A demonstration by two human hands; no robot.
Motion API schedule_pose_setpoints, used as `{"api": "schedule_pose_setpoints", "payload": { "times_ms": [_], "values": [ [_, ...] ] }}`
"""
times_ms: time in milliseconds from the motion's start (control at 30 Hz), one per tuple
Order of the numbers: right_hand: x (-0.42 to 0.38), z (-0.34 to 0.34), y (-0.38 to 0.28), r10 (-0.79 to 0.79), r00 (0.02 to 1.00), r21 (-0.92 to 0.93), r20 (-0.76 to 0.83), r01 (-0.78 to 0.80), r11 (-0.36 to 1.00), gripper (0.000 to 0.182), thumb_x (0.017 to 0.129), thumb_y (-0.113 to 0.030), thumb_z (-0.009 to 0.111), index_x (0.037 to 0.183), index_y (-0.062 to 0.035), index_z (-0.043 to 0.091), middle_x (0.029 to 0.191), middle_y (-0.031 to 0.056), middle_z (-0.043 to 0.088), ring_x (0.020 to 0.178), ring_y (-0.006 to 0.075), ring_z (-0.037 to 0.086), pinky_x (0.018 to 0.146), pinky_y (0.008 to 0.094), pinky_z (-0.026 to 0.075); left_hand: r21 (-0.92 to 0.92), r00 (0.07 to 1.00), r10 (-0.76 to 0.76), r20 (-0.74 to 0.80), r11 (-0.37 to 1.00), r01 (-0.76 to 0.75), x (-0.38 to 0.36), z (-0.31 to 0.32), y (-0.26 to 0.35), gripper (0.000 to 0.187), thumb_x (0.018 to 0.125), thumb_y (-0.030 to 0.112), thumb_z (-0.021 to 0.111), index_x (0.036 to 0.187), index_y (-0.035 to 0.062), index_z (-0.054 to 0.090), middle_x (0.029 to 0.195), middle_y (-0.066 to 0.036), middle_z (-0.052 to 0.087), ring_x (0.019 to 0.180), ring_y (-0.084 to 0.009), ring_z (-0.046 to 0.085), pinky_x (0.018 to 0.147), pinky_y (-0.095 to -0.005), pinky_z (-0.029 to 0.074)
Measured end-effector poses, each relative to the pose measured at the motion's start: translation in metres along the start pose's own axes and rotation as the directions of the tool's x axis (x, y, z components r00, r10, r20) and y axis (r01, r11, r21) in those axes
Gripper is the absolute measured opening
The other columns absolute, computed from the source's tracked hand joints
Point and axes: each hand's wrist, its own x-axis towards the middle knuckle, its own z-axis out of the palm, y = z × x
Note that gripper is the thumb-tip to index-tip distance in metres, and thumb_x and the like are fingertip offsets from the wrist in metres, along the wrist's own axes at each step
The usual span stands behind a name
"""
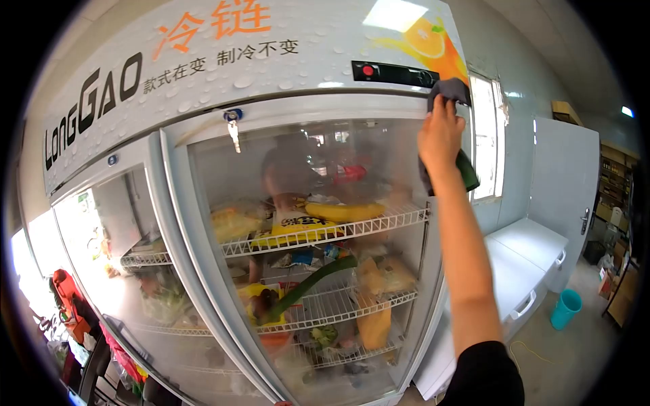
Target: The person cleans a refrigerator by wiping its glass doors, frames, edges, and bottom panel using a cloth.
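Observation:
My right hand (pixel 441 137) reaches up at the upper right corner of a glass-door display fridge (pixel 203 74). Its fingers are closed on a dark grey cloth (pixel 450 88), which presses against the frame just under the control panel (pixel 395 73). Part of the cloth hangs below the hand, with a dark green patch at its lower end. Only a sliver of what looks like my left hand (pixel 283 403) shows at the bottom edge, by the lower door frame; its fingers are hidden. A key (pixel 233 132) hangs from the lock of the closed right door (pixel 237 162).
Behind the fogged glass, wire shelves (pixel 325 237) carry bananas (pixel 345 212), a long green vegetable (pixel 308 287) and bagged food. White chest freezers (pixel 521 254) stand to the right, with a teal bin (pixel 566 309) on the floor. A red bag (pixel 68 298) is at the left.

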Motion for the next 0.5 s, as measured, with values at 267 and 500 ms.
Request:
{"api": "schedule_pose_setpoints", "payload": {
  "times_ms": [267, 500],
  "values": [
    [-0.035, -0.035, -0.223, -0.244, 0.970, 0.312, 0.000, 0.232, 0.921, 0.046, 0.075, -0.011, 0.052, 0.117, 0.0088, 0.052, 0.106, 0.0187, 0.054, 0.084, 0.0314, 0.050, 0.075, 0.0408, 0.044, -0.028, 0.998, -0.066, 0.006, 0.997, 0.066, -0.002, 0.003, -0.014, 0.020, 0.086, 0.017, 0.057, 0.099, 0.0037, 0.062, 0.075, -0.014, 0.062, 0.067, -0.0227, 0.058, 0.063, -0.0357, 0.047],
    [-0.034, -0.036, -0.201, -0.353, 0.931, 0.361, -0.097, 0.364, 0.859, 0.042, 0.073, -0.006, 0.054, 0.115, -0.0014, 0.058, 0.114, 0.0093, 0.056, 0.081, 0.0301, 0.049, 0.071, 0.0402, 0.042, -0.083, 0.994, -0.046, -0.104, 0.996, 0.037, -0.018, -0.023, -0.018, 0.017, 0.083, 0.013, 0.059, 0.095, 0.0018, 0.065, 0.074, -0.016, 0.064, 0.068, -0.0245, 0.060, 0.064, -0.0352, 0.048]
  ]
}}
